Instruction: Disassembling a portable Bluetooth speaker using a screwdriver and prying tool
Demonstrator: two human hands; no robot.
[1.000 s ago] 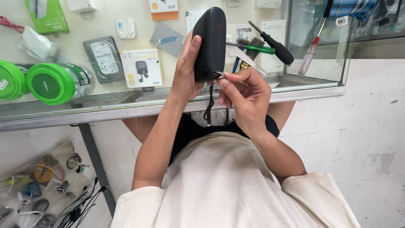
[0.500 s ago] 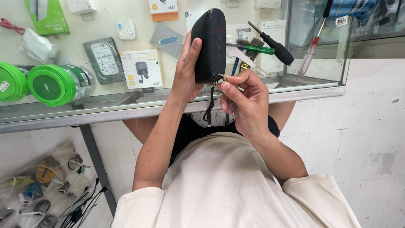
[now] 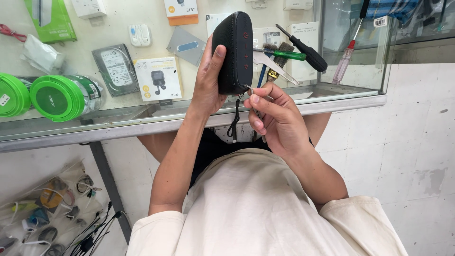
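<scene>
My left hand [image 3: 208, 80] grips a black oval portable speaker [image 3: 234, 50] with red button marks, held upright above the glass counter [image 3: 142, 118]. A black cord loop [image 3: 233, 121] hangs from its lower end. My right hand [image 3: 277, 118] pinches a thin metal tool [image 3: 258, 102], whose tip touches the speaker's lower edge. The tool runs down behind my fingers.
On the counter behind the speaker lie screwdrivers [image 3: 303, 50], a small brush [image 3: 279, 54] and a red-tipped screwdriver [image 3: 348, 54]. Inside the glass case sit green lidded jars [image 3: 57, 97], a hard drive [image 3: 116, 68] and small boxes [image 3: 159, 78]. Bagged cables [image 3: 52, 213] lie on the floor at left.
The speaker and both hands have stayed in nearly the same place. My right hand's fingers shifted slightly at the speaker's lower edge.
</scene>
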